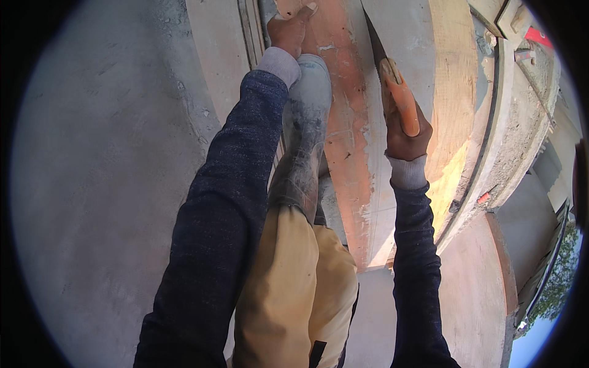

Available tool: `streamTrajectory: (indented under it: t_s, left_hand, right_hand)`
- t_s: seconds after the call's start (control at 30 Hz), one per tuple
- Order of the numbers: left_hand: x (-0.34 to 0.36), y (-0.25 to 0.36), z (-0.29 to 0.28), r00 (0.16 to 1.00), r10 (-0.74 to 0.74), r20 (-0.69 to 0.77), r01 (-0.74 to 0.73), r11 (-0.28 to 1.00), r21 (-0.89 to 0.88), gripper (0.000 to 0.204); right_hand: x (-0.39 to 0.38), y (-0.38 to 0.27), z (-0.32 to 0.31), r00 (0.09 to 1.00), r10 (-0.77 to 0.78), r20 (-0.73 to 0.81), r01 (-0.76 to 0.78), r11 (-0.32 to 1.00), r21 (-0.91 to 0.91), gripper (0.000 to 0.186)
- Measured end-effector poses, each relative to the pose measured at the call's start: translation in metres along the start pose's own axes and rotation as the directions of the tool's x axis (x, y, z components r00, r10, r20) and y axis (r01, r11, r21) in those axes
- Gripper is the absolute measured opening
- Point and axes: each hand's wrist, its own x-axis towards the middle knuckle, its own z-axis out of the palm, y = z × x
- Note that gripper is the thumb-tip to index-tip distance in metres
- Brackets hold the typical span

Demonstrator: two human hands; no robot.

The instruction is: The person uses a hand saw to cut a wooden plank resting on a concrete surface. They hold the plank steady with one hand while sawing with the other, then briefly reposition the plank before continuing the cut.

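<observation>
My right hand (pixel 408 132) is wrapped around the orange, worn handle of a handsaw (pixel 403 98). Its dark, tapering blade points away from me toward the top edge, over a pale grey plank face. At the top, my left hand (pixel 288 32) is curled at the left edge of a reddish, scuffed board (pixel 343 122), thumb stretched out across it. The upper fingertips are partly cut off by the picture's edge. A dusty grey boot (pixel 310 92) on my leg lies against the board, just below that hand.
Light wooden planks (pixel 454 80) run lengthwise right of the saw. Grey concrete floor (pixel 104 172) spreads on the left. A rubble-strewn strip (pixel 521 135) and a small red piece (pixel 483 197) lie farther right. Foliage (pixel 555 276) shows at the lower right.
</observation>
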Motion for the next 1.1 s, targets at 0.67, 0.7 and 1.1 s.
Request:
streamTrajectory:
  t_s: [0.67, 0.7, 1.1]
  left_hand:
    - [0.015, 0.019, -0.025, 0.966, -0.114, 0.231, 0.139, 0.986, -0.095, 0.055]
    - [0.008, 0.013, -0.029, 0.964, -0.102, 0.245, 0.152, 0.969, -0.194, 0.055]
    - [0.025, -0.008, -0.019, 0.982, -0.015, 0.186, 0.061, 0.968, -0.244, 0.054]
  right_hand:
    - [-0.163, 0.004, -0.118, 0.85, 0.383, 0.362, -0.296, 0.915, -0.274, 0.043]
    - [-0.17, 0.01, -0.122, 0.845, 0.423, 0.328, -0.371, 0.904, -0.212, 0.043]
    - [-0.18, 0.04, -0.126, 0.801, 0.523, 0.292, -0.502, 0.852, -0.148, 0.048]
